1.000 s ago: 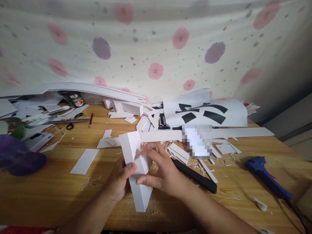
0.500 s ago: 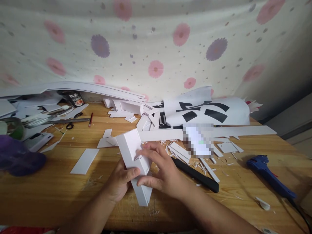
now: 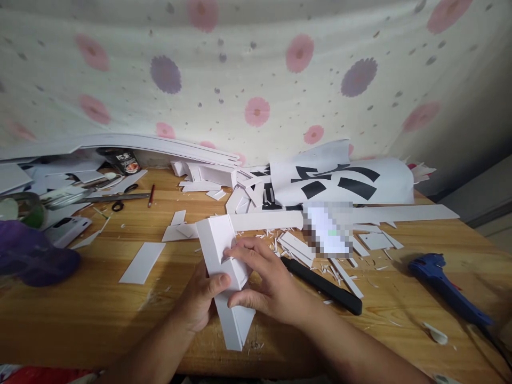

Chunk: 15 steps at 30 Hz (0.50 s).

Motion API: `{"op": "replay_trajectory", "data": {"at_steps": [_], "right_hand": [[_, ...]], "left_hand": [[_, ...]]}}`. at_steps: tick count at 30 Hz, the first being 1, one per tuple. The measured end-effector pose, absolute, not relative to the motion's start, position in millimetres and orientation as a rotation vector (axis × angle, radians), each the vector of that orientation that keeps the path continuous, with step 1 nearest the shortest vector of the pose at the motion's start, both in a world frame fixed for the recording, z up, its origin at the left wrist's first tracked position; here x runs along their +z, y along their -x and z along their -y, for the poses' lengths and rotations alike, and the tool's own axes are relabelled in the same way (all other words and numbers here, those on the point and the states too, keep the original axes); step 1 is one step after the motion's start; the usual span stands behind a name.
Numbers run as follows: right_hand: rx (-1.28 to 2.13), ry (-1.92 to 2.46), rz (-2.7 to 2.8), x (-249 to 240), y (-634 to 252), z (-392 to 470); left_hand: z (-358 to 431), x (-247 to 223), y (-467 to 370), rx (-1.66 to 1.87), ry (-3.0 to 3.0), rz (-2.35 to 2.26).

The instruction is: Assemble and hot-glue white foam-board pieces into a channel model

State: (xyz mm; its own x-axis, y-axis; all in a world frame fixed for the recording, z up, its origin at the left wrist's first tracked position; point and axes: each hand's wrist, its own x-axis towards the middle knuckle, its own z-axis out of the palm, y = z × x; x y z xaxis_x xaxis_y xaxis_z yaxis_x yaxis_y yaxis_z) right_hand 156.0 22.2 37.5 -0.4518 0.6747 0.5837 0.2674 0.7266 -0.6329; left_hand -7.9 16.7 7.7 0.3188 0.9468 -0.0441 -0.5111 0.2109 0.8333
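A white foam-board piece (image 3: 229, 325), built of several folded or joined strips, is held tilted above the front of the table. My left hand (image 3: 200, 298) grips it from the left, thumb on its front face and the other fingers hidden behind. My right hand (image 3: 266, 282) pinches a short raised section on its right side, index finger on top and thumb below. Whether that section is loose or fixed, I cannot tell. Beyond the hands, a long white strip (image 3: 268, 221) lies across the table.
A black-handled cutter (image 3: 322, 285) lies right of my hands, among white offcuts (image 3: 296, 248). Farther right is a blue glue gun (image 3: 448, 288). Scissors (image 3: 118, 205), a red pencil (image 3: 151, 196) and a purple object (image 3: 36, 256) are at left. Printed paper (image 3: 340, 181) lies at the back.
The white piece has tipped slightly, its lower end now nearer the table's front edge. Both hands keep nearly the same hold. The whole view has shifted a little.
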Motion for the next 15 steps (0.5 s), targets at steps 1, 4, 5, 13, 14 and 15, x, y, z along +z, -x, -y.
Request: {"op": "replay_trajectory", "data": {"at_steps": [1, 4, 5, 13, 14, 15], "right_hand": [[0.571, 0.715, 2.042, 37.1, -155.7, -22.3], [0.537, 0.712, 2.054, 36.3, -155.2, -23.0], [0.524, 0.711, 2.057, 36.3, -155.1, -23.3], [0.463, 0.696, 2.072, 35.5, -153.6, -23.7], [0.465, 0.692, 2.072, 35.1, -153.6, -23.4], [0.469, 0.688, 2.071, 34.7, -153.6, -23.0]], "left_hand": [[-16.7, 8.2, 7.6, 1.117, -0.821, -0.649], [-16.3, 8.5, 7.1, 1.115, -0.806, -0.657], [-16.2, 8.1, 7.3, 1.116, -0.807, -0.659], [-16.2, 6.3, 9.3, 1.136, -0.844, -0.688], [-16.1, 6.8, 9.3, 1.141, -0.850, -0.686], [-15.9, 7.3, 9.4, 1.142, -0.858, -0.683]]}}
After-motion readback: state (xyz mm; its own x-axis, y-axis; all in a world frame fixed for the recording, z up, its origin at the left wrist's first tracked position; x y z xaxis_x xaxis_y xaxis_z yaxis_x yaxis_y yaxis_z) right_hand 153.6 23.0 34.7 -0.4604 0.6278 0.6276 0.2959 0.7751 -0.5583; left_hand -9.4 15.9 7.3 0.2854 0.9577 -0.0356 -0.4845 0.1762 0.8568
